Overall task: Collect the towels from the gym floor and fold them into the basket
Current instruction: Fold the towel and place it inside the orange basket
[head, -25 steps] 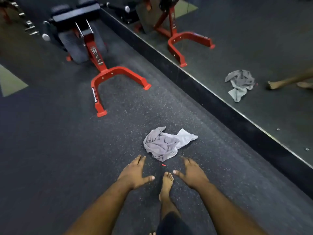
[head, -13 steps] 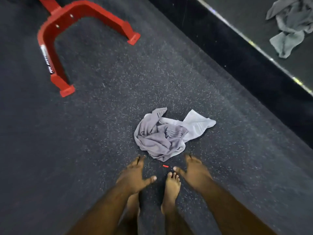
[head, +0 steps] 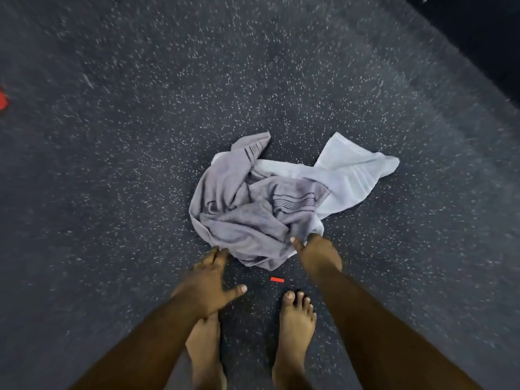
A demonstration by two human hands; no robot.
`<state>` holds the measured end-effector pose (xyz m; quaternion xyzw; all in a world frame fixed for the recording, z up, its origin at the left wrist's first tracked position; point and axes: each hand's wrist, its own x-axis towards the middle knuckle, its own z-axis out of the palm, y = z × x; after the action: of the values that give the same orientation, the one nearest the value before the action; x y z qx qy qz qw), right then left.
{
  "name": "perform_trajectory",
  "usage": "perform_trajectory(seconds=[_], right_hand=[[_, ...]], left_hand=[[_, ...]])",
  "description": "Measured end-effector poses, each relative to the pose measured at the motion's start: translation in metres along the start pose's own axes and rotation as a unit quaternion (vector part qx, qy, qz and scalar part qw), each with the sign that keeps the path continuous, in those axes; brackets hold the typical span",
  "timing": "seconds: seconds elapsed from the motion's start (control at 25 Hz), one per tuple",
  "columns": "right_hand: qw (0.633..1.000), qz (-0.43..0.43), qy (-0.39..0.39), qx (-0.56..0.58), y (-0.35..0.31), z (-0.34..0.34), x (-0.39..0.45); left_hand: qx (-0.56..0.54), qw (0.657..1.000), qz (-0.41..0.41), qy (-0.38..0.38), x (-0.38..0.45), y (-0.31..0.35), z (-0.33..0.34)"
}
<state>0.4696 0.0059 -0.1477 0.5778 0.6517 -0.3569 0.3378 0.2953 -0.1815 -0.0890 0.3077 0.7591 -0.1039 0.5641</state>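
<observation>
Both hands have come closer to the towels since 0.5 s ago. Left hand (head: 206, 282) spread open, fingertips at the grey towel (head: 239, 215) edge, holding nothing. Right hand (head: 316, 253) on the towel's near edge; grip unclear. White towel (head: 349, 170) lies under the grey one on the floor (head: 112, 164).

A dark speckled rubber floor (head: 140, 136) fills the view. A small red scrap (head: 277, 279) lies on it just ahead of two bare feet (head: 295, 330). A red object (head: 2, 100) shows at the left edge.
</observation>
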Motion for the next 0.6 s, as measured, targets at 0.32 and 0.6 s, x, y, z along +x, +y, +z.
perform_trajectory(seconds=[0.32,0.6], right_hand=[[0.993,-0.054,0.08,0.066,-0.007,-0.047,-0.104],[0.978,-0.034,0.12,0.165,0.0,-0.15,-0.353]], left_hand=[[0.042,0.998,0.024,0.029,-0.077,0.029,-0.055],[0.083,0.994,0.05,0.045,-0.303,0.087,-0.133]])
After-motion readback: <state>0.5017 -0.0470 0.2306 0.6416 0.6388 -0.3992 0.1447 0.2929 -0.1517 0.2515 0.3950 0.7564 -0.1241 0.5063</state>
